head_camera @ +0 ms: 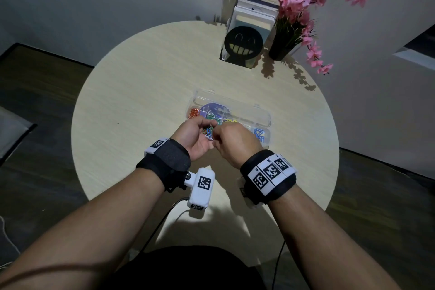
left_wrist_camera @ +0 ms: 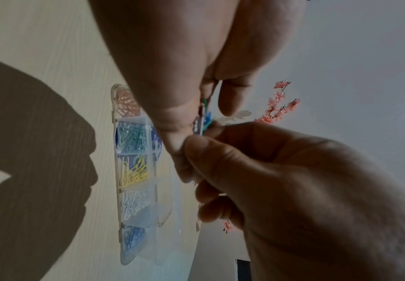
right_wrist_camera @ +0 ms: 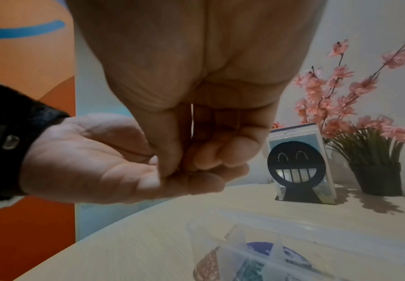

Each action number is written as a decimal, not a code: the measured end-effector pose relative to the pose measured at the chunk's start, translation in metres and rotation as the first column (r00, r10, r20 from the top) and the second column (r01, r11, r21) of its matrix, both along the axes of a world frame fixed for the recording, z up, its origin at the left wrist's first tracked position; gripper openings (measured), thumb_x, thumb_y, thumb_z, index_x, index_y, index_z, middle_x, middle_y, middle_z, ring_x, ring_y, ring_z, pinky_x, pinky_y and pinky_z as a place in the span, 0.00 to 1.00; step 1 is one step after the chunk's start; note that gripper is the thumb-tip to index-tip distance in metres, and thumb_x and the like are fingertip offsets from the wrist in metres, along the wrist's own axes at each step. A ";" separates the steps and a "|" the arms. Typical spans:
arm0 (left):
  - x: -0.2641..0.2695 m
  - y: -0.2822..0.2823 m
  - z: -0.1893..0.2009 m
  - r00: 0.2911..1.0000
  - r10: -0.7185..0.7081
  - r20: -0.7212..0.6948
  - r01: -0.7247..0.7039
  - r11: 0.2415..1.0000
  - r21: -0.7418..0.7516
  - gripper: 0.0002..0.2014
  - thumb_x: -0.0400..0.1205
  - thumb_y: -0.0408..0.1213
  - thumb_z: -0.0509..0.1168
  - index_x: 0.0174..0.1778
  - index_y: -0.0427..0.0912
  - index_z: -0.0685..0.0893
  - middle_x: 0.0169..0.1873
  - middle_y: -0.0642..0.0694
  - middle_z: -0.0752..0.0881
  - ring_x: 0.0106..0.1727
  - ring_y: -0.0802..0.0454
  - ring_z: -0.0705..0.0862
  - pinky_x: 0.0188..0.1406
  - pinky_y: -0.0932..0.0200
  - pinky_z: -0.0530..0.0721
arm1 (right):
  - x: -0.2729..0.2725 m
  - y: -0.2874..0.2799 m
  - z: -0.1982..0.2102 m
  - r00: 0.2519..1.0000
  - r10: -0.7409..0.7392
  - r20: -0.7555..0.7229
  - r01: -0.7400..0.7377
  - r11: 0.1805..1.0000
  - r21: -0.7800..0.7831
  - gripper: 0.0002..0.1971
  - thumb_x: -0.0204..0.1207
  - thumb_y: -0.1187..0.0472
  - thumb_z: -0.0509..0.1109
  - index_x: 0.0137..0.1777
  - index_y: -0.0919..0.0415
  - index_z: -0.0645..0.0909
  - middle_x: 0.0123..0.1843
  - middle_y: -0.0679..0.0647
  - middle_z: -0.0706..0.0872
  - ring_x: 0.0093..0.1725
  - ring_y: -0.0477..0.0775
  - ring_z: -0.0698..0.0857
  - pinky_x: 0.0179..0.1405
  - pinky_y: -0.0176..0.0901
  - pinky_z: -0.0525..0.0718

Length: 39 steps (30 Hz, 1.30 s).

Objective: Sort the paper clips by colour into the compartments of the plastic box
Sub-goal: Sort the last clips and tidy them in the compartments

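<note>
My left hand (head_camera: 200,130) is palm-up and cupped just in front of the clear plastic box (head_camera: 263,120), holding a small bunch of mixed paper clips (head_camera: 208,133), green and blue among them. My right hand (head_camera: 215,140) reaches into that palm and pinches one pale clip (left_wrist_camera: 197,127) between thumb and forefinger; its exact colour is hard to tell. The box's compartments hold orange clips (left_wrist_camera: 126,102), green clips (left_wrist_camera: 132,136), yellow clips (left_wrist_camera: 134,173), white clips (left_wrist_camera: 134,203) and blue clips (left_wrist_camera: 132,237). From the right wrist view, my right hand (right_wrist_camera: 172,169) has its fingertips down in the left hand (right_wrist_camera: 95,163).
The round wooden table (head_camera: 146,91) carries a black smiley-face bookend (head_camera: 243,42) with books at the back, beside a dark vase of pink flowers (head_camera: 282,47). The box's open lid (head_camera: 226,99) lies on its far side. Cables hang at the table's near edge.
</note>
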<state>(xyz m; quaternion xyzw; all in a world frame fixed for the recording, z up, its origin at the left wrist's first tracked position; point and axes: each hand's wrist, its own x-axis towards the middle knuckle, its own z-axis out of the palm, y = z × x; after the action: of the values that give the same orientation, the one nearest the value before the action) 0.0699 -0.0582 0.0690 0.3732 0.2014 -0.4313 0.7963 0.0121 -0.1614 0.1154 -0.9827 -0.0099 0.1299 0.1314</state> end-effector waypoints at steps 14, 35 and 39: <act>0.000 -0.001 0.002 0.998 0.011 -0.063 -0.017 0.996 -0.089 0.13 0.83 0.38 0.51 0.43 0.36 0.77 0.30 0.44 0.79 0.32 0.53 0.78 0.38 0.62 0.76 | 0.001 -0.009 0.002 0.983 -0.175 0.051 0.140 0.904 0.404 0.12 0.69 0.66 0.70 0.33 0.52 0.71 0.33 0.52 0.80 0.36 0.55 0.78 0.39 0.47 0.77; -0.001 0.009 0.007 0.999 0.009 -0.042 -0.015 0.992 -0.128 0.24 0.85 0.49 0.47 0.50 0.35 0.83 0.43 0.38 0.88 0.42 0.46 0.89 0.44 0.54 0.88 | 0.018 0.011 0.000 0.893 -0.446 0.066 0.276 0.657 0.701 0.13 0.68 0.68 0.69 0.31 0.49 0.74 0.30 0.49 0.79 0.30 0.49 0.76 0.33 0.42 0.77; 0.004 0.012 0.001 0.999 0.036 -0.036 -0.038 0.998 -0.057 0.20 0.85 0.49 0.50 0.46 0.34 0.78 0.45 0.31 0.85 0.48 0.36 0.87 0.57 0.42 0.82 | 0.029 -0.031 -0.006 0.795 -0.604 0.054 0.372 0.557 0.743 0.14 0.64 0.65 0.70 0.26 0.45 0.74 0.28 0.50 0.79 0.30 0.56 0.78 0.32 0.53 0.81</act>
<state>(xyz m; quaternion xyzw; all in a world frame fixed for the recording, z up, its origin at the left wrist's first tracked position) 0.0737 -0.0462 0.0700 0.3385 0.2097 -0.4287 0.8110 0.0410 -0.1923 0.1094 -0.8268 0.1982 -0.0782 0.5205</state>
